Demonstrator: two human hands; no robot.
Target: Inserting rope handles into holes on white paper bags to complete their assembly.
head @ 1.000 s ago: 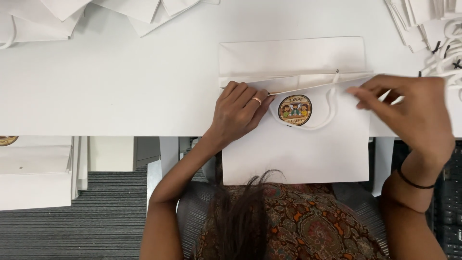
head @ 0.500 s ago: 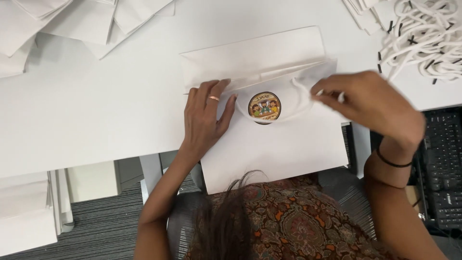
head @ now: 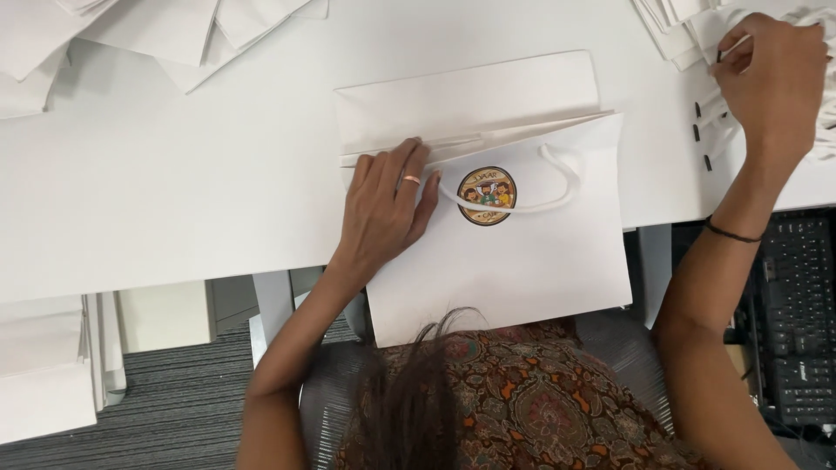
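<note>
The flat white paper bag (head: 514,252) overhangs the bench (head: 174,200) edge, pinned by the left hand (head: 383,213) with fingers spread flat, while the right hand (head: 771,74), fingers curled among white cords (head: 823,130) right of the bag, risks tangling them.

A flat white paper bag (head: 514,252) lies on the white table's near edge, overhanging it. A round sticker label (head: 486,195), orange-rimmed with a multicoloured picture, sits near its upper centre, inside the white cord handle (head: 540,196) loop.
</note>
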